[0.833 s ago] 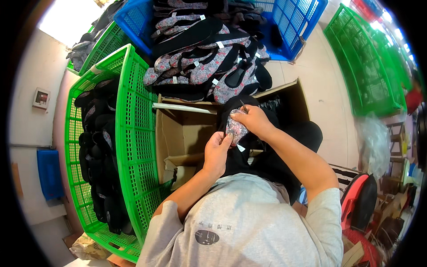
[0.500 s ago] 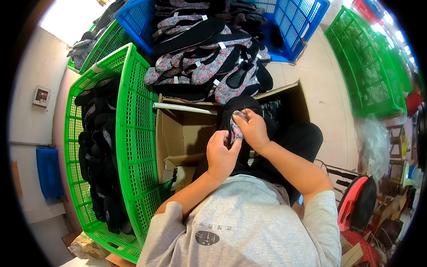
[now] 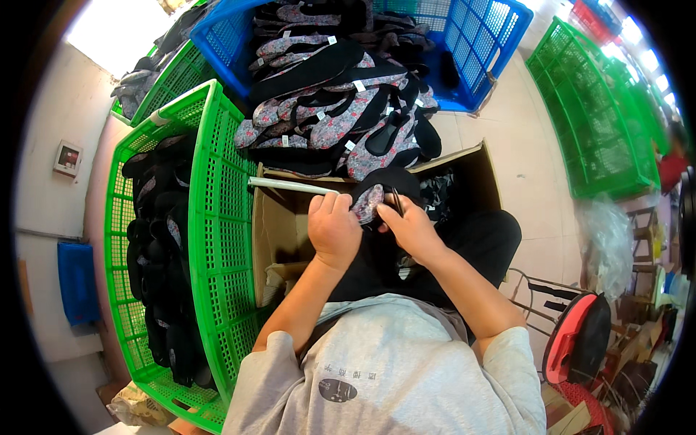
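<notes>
Green and blue plastic crates ring me from nine to two o'clock; both hands, my left hand and right hand, have drawn closer together, clamped on the grey floral fabric insole.

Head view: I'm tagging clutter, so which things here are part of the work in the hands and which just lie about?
In the work:
left hand
right hand
floral shoe held between them
shoe pile
cardboard box

Lying about:
empty green crate
red stool
plastic bag
</notes>
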`<state>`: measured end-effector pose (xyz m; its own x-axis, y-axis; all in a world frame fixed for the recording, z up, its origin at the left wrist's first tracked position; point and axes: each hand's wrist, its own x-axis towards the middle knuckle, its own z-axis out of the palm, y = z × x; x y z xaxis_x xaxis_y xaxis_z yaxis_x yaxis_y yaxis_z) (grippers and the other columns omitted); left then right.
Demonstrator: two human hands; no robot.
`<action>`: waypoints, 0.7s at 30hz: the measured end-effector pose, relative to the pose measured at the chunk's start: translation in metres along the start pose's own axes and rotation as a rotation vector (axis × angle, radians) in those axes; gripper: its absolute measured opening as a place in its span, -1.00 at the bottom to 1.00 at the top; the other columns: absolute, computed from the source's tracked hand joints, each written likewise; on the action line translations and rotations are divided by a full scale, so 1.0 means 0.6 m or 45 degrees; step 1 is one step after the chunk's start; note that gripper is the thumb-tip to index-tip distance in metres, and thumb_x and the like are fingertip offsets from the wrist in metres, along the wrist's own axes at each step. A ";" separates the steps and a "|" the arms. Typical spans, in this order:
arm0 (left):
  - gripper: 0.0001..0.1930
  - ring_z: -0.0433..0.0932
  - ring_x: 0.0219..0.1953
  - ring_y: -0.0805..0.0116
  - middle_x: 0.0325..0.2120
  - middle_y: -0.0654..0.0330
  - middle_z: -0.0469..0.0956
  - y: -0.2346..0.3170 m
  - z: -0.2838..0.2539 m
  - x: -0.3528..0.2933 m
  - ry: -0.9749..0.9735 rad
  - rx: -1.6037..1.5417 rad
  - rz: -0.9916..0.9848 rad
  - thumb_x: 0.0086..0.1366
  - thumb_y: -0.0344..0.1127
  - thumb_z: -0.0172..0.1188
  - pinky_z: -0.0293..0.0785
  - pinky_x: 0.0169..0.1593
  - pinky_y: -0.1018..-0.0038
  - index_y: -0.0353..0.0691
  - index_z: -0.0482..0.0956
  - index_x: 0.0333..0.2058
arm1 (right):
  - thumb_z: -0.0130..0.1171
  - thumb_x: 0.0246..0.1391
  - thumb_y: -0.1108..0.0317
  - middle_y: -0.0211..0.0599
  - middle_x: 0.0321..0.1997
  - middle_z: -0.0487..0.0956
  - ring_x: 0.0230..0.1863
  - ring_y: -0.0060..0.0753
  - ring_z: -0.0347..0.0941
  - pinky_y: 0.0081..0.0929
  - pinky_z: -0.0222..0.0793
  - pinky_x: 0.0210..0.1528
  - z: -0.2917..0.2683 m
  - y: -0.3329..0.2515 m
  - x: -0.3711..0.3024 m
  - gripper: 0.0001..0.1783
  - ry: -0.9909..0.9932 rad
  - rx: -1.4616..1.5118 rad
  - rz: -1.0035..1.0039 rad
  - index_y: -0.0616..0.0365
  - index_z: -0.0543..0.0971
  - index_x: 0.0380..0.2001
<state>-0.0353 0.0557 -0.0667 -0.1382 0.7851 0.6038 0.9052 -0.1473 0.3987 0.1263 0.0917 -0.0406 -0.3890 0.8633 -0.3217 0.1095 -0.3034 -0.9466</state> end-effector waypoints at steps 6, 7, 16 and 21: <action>-0.74 0.47 -0.28 0.00 -0.38 0.08 0.48 -0.013 -0.003 -0.007 -0.015 -0.057 0.100 -0.10 -0.61 0.19 0.43 -0.16 0.20 -0.24 0.53 -0.34 | 0.30 0.12 0.43 -0.36 -0.17 0.60 -0.37 -0.75 0.39 -0.70 0.37 -0.29 -0.086 0.003 -0.028 -0.62 0.202 0.044 -0.264 0.22 0.53 0.01; -0.74 0.48 -0.25 0.00 -0.36 0.08 0.50 -0.014 -0.001 -0.012 -0.009 -0.076 0.107 -0.09 -0.61 0.19 0.44 -0.14 0.20 -0.25 0.54 -0.33 | 0.33 0.09 0.42 -0.40 -0.11 0.58 -0.31 -0.74 0.38 -0.68 0.38 -0.22 -0.097 0.006 -0.022 -0.58 0.221 -0.109 -0.285 0.20 0.53 0.04; -0.65 0.55 -0.16 -0.02 -0.21 0.03 0.58 0.004 -0.066 -0.008 -0.426 -0.156 0.140 -0.06 -0.63 0.14 0.50 -0.06 0.22 -0.30 0.49 -0.20 | 0.19 -0.01 0.47 -0.08 0.03 0.58 0.13 -0.17 0.51 -0.41 0.34 0.18 -0.048 0.043 -0.023 -0.48 0.128 -0.495 -0.187 0.19 0.43 0.09; -0.65 0.55 -0.06 -0.10 -0.18 0.00 0.59 0.020 -0.096 -0.019 -0.509 -0.397 0.043 -0.05 -0.70 0.08 0.49 0.05 0.24 -0.30 0.49 -0.22 | 0.12 0.03 0.55 -0.14 -0.04 0.61 0.05 -0.30 0.52 -0.47 0.33 0.14 -0.039 0.056 -0.022 -0.59 -0.069 -0.319 -0.139 0.25 0.49 0.01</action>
<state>-0.0459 0.0106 -0.0291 0.1085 0.9367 0.3329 0.7352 -0.3010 0.6074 0.1563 0.0796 -0.0687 -0.4586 0.8603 -0.2224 0.2845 -0.0950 -0.9540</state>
